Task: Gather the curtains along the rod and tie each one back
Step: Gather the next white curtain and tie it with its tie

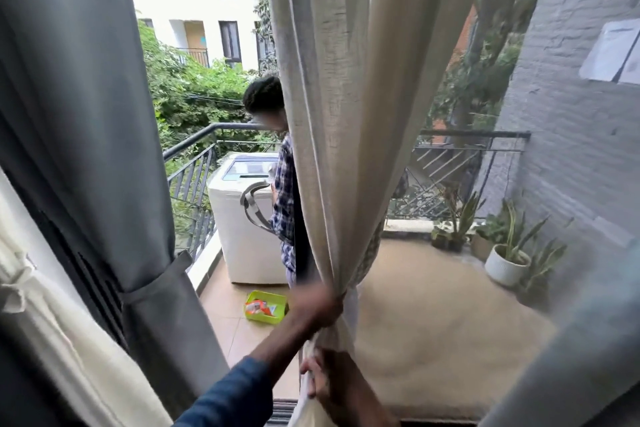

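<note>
The beige curtain [346,114] hung centre, bunched at its waist in the left hand [323,310], fingers curled round it. The right hand [332,381] gripped the cloth below. Best squeeze the folds tight before binding.

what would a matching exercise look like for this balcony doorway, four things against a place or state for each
Things
1. heavy grey curtain
2. beige linen curtain
3. white top-loading washing machine
4. lime-green plastic basket

Places or states
A. lying on the tan tiled floor
B. gripped by the left hand and the right hand
C. cinched by a grey tie-back band
D. standing beside the black balcony railing

Pairs: 1-C, 2-B, 3-D, 4-A
</note>
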Demonstrator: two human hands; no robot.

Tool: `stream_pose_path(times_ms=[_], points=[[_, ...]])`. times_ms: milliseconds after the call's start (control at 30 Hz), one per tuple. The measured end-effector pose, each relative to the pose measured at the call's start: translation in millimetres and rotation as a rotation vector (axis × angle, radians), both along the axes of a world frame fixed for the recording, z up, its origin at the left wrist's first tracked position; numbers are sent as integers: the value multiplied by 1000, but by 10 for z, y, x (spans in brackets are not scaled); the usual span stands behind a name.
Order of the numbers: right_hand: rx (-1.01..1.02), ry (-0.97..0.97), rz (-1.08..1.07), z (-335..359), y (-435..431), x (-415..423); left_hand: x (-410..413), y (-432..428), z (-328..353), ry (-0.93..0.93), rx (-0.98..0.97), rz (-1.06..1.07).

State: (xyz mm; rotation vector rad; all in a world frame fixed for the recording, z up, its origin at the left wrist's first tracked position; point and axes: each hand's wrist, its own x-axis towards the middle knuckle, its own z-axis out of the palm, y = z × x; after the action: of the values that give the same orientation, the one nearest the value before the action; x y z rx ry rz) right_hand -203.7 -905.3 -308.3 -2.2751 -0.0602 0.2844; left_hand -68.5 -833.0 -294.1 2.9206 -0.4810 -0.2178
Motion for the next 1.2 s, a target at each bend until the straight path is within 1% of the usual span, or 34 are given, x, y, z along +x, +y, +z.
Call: stream_pose_path(times_ms=[33, 100, 167, 200, 267, 333, 367, 500, 600, 633, 767, 867, 933, 1000, 1100, 1133, 1200], points=[[56, -19, -30, -36, 62, -3, 65, -6, -76, 58, -26, -27], [140, -79, -91, -29, 77, -14, 140, -15, -209, 147, -177, -72], [99, -111, -52, 51, -50, -6, 69, 9, -156, 252, -346, -89], [67, -112, -45, 76, -154, 22, -2, 37, -91, 280, -427, -60], [24, -163, -130, 74, -441, 114, -74, 99, -9, 342, -536, -29], [-8, -269, -270, 20, -639, 197, -73, 163, -4, 376, -521, -83], [-17, -300, -290, -2, -686, 217, -69, 189, -10, 388, -512, -126], [90, -236, -215, -39, -523, 335, -171, 296, 126, 490, -391, -407], [126, -304, -219, -199, -486, 404, -144, 447, 178, 414, -256, -522], [134, -310, -216, -211, -493, 393, -131, 498, 188, 398, -255, -533], [150, -307, -159, -249, -588, 370, -67, 729, 175, 235, -383, -449], [201, -324, -93, -361, -640, 406, -46, 797, 165, 176, -382, -452], [247, -277, -57, -403, -634, 389, -104, 735, 156, 77, -362, -472], [283, -232, -65, -356, -595, 329, -194, 625, 78, -8, -370, -463], [364, -159, -76, -365, -566, 241, -306, 527, -119, -144, -444, -409], [385, -156, -83, -379, -569, 227, -307, 515, -156, -140, -459, -385], [386, -130, -103, -397, -576, 227, -328, 465, -129, -67, -488, -339]])
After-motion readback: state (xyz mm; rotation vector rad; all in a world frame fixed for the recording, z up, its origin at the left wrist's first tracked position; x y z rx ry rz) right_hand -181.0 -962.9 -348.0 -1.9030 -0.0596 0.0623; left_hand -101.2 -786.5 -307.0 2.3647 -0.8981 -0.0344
